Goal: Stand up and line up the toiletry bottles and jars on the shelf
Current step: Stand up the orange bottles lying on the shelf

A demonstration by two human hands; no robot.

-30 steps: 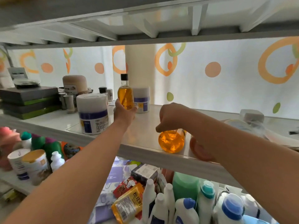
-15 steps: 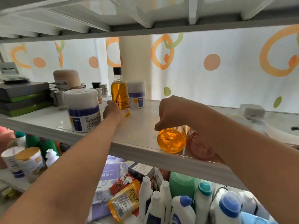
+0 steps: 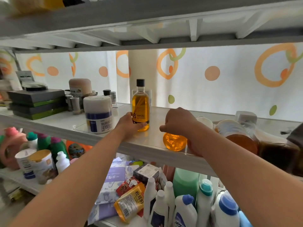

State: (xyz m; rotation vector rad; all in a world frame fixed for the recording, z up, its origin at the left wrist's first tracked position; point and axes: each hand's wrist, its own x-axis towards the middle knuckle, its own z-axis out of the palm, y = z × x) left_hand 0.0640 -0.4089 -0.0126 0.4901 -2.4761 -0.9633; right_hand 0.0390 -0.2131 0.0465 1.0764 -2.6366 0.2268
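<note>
An amber bottle with a black cap [image 3: 141,104] stands upright on the white shelf [image 3: 147,145]; my left hand [image 3: 129,124] grips its lower part. A second amber bottle [image 3: 174,141] lies on its side at the shelf's front edge, bottom towards me, under my right hand [image 3: 178,122], whose fingers are closed over it. A white jar with a blue band [image 3: 98,114] stands left of the upright bottle. Another white jar sits mostly hidden behind the upright bottle.
Dark flat boxes [image 3: 37,104], a beige jar [image 3: 80,86] and small vials [image 3: 109,95] crowd the shelf's left. More lying jars and bottles [image 3: 236,136] sit at the right. The lower shelf holds detergent bottles [image 3: 185,208], tins [image 3: 41,164] and packets. An upper shelf [image 3: 147,18] hangs close overhead.
My left hand has drawn the upright amber bottle forward and right, away from the rear jar. My right hand stays on the lying bottle. The camera has tilted up slightly.
</note>
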